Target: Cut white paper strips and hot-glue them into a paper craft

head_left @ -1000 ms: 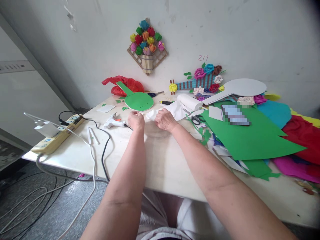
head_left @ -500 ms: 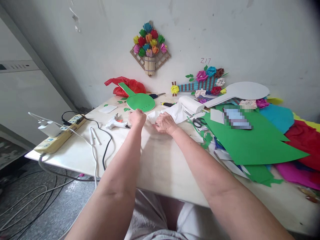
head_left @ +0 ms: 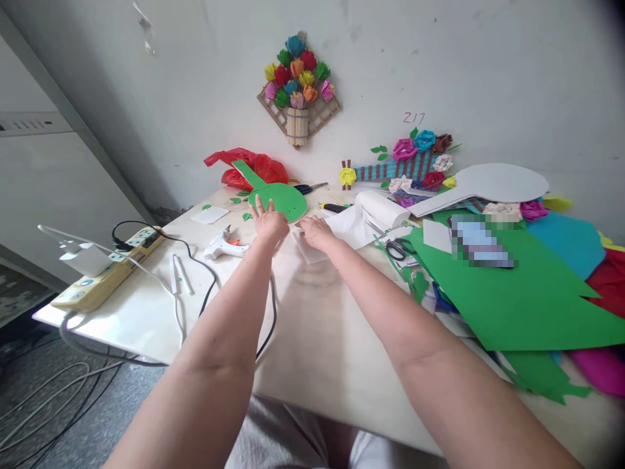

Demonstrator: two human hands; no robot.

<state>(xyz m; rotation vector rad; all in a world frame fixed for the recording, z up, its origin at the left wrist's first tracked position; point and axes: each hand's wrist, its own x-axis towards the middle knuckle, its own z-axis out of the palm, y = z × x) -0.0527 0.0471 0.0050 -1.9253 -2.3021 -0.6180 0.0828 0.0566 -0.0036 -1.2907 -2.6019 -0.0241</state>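
Note:
My left hand (head_left: 270, 225) lies with fingers spread over the near edge of a green fan-shaped board (head_left: 286, 195), whose straight handle points to the back left. Beside it, my right hand (head_left: 315, 233) rests palm down on the loose end of thin white paper (head_left: 307, 253), fingers stretched out. That paper trails from a white roll (head_left: 383, 210) to the right; part of it is hidden under the hand. Left of my left hand lies a white glue gun (head_left: 225, 246) with an orange trigger.
A yellow power strip (head_left: 105, 273) with a white charger and cables lies at left. At right are black-handled scissors (head_left: 400, 247), green sheets (head_left: 508, 306), a blurred phone (head_left: 481, 241) and a white fan-shaped board (head_left: 502, 182). A yellow-and-black cutter (head_left: 334, 208) lies behind the hands.
My left hand has opened from a closed shape and moved onto the green board. My right hand has flattened on the white paper. The view has shifted slightly.

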